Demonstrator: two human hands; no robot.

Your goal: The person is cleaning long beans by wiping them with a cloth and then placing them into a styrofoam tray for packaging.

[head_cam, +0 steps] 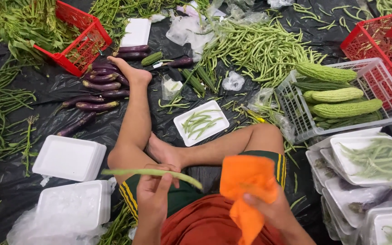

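A black plastic sheet [69,86] covers the floor, and the person sits on it cross-legged. At twelve o'clock lies a broad heap of green beans [259,47]. At two o'clock a white crate [389,97] holds bumpy bitter gourds [346,109], with a red crate [386,38] behind it at one o'clock. Another red crate [80,47], tipped on its side, sits at eleven o'clock among leafy greens [19,27]. Purple eggplants [98,86] lie scattered at ten o'clock, just beside the outstretched foot. At four o'clock stands a stack of wrapped foam trays [364,181] filled with beans. At eight o'clock are two stacks of bare foam trays [69,159]. In the middle, between the legs, a single foam tray [200,123] carries a few beans.

The right hand [273,211], at five o'clock, is clenched on an orange cloth [246,186] that hangs bunched from its fingers. The left hand [153,195], at six o'clock, grasps a long pale green pod [153,173], held level over the lap, its tip reaching toward the cloth without clearly touching it.
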